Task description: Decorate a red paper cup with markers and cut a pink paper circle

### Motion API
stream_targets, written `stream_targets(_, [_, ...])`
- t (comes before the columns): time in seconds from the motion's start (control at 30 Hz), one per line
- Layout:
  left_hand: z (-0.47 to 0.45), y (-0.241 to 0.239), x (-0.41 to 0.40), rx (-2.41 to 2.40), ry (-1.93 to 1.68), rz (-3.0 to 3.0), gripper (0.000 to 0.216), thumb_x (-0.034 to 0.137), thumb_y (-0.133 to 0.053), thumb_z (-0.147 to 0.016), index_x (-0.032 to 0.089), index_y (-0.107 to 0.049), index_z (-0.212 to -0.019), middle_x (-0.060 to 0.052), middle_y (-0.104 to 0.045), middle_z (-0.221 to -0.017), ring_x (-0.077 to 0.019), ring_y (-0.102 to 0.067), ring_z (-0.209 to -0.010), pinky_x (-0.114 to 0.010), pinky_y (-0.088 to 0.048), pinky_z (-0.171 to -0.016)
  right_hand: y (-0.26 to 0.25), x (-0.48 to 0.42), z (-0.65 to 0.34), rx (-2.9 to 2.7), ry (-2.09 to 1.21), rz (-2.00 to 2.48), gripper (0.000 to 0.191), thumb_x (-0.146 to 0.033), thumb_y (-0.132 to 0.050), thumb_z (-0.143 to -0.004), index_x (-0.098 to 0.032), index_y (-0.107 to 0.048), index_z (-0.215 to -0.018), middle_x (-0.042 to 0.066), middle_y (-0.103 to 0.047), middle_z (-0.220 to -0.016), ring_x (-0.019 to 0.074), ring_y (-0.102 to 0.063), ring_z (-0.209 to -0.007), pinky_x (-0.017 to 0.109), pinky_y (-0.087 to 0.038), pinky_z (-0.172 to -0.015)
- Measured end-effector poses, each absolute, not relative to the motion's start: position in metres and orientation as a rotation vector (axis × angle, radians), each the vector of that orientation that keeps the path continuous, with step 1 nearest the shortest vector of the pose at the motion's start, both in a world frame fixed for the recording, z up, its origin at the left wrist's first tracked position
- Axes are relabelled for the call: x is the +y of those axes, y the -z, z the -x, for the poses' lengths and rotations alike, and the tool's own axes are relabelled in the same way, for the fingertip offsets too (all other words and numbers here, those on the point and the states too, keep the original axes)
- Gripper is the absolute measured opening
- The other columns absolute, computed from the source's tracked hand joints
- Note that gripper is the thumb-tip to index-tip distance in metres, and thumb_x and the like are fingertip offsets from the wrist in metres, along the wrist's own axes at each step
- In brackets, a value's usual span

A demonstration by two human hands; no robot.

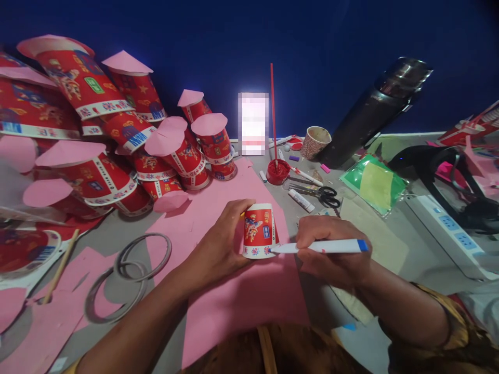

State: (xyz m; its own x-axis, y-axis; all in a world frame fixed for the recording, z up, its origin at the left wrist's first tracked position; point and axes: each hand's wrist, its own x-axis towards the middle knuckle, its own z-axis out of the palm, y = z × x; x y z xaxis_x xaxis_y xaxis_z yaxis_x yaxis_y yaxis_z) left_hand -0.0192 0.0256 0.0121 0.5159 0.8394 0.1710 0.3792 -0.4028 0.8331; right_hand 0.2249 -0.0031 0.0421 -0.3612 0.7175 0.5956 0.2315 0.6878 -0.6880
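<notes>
My left hand (pixel 224 236) is wrapped round a red paper cup (pixel 259 228) with printed figures and a white band along its lower edge. In my right hand (pixel 331 249) is a white marker (pixel 331 246) with a blue end. Its tip meets the white band, where small pink and blue flower marks show. Beneath both hands lies a large pink paper sheet (pixel 249 301). To the left, several red cups (pixel 105 179) with pink paper cones on top stand stacked and leaning.
Scissors (pixel 325 196), a glue stick (pixel 301 200) and a small red paint pot (pixel 277 172) with a brush lie ahead. A black flask (pixel 374 114) and a power strip (pixel 448 228) are right. Tape rings (pixel 117 291) lie left. A bright, pixelated screen (pixel 253 124) stands at the back.
</notes>
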Motion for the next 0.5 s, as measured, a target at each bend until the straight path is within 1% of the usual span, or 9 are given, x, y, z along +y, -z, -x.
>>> stream_targets(0.27, [0.0183, -0.0130, 0.0262, 1.001, -0.755, -1.974, 0.080, 0.044, -0.090, -0.080, 0.030, -0.044, -0.144, -0.011, -0.055, -0.145, -0.0310, -0.058, -0.133, -0.047, -0.051, -0.112, -0.0421, -0.0029, -0.2242, -1.961, -0.604, 0.741, 0.009, -0.019, -0.065, -0.096, -0.022, -0.065, -0.088, 0.002, -0.072, -0.069, 0.0145, -0.065, -0.058, 0.026, -0.045, -0.054])
stream_targets(0.5, [0.0188, -0.0111, 0.0264, 1.000, -0.742, -1.988, 0.078, 0.041, -0.089, -0.082, 0.030, -0.043, -0.144, -0.010, -0.054, -0.144, -0.0292, -0.057, -0.133, -0.045, -0.050, -0.112, -0.0413, -0.0030, -0.2251, -1.961, -0.603, 0.744, 0.010, -0.020, -0.065, -0.097, -0.022, -0.065, -0.087, 0.001, -0.071, -0.068, 0.0144, -0.064, -0.057, 0.027, -0.044, -0.053])
